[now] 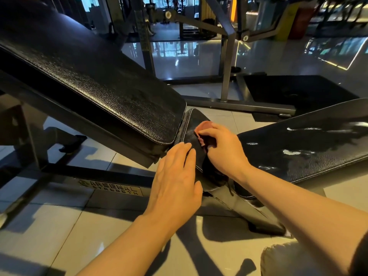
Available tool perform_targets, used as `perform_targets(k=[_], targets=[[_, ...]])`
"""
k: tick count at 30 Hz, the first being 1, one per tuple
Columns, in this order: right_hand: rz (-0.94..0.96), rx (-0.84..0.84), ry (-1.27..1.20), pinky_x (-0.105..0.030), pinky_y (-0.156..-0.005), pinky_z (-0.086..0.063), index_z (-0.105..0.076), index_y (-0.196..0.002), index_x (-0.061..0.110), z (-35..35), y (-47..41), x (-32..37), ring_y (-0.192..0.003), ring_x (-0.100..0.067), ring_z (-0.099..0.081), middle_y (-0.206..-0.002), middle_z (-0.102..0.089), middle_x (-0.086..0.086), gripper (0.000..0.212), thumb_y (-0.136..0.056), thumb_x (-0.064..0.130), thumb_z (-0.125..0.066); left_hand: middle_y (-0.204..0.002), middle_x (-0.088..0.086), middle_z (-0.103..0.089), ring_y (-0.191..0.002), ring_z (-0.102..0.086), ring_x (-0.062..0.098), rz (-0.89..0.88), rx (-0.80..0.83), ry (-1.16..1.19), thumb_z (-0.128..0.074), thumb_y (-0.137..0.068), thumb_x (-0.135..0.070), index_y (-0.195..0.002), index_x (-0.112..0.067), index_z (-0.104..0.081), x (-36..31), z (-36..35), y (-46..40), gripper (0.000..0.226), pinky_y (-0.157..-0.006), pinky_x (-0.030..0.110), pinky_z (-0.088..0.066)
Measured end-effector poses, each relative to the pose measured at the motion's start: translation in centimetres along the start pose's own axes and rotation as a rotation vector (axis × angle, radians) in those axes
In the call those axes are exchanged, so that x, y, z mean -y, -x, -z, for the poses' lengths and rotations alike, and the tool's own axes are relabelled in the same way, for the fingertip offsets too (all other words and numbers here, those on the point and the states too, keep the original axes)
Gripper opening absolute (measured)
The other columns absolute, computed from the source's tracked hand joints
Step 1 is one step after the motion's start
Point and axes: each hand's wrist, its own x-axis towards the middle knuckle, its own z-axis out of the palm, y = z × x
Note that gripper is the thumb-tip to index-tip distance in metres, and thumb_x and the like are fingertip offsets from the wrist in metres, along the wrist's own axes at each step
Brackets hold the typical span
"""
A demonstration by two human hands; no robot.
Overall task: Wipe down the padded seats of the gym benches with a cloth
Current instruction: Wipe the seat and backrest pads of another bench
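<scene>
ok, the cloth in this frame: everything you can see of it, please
The cloth is a small reddish-brown rag, soft and crumpled, bunched rather than spread flat. Only part of it shows: a rounded fold above the fingers and a ragged edge hanging below them. The right hand grips it, fingers curled over it, pressing it against the black textured seat pad near the white-stitched seam, just below the backrest pad. The left hand rests flat beside it, not touching the cloth.

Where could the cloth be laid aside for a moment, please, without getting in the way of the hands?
The bare stretch of the inclined back pad, up-left of both hands, and the other bench's pad to the right are free. It is crowded at the small seat pad, where the left hand rests and the right hand grips the cloth.
</scene>
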Motion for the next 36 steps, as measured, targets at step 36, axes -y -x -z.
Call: perform_targets(k=[36], targets=[[0.002, 0.026, -0.023, -0.022, -0.105, -0.027, -0.055, -0.136, 0.021, -0.9, -6.1, -3.2, -0.137, -0.018, -0.035, -0.151, -0.037, 0.004, 0.044, -0.095, 0.005, -0.053, -0.137, 0.011, -0.052, -0.132, -0.035, 0.024, -0.096, -0.057, -0.400, -0.070, -0.056, -0.069, -0.130, -0.017, -0.052, 2.5, -2.7, -2.6, 0.092, -0.115, 0.048, -0.001]])
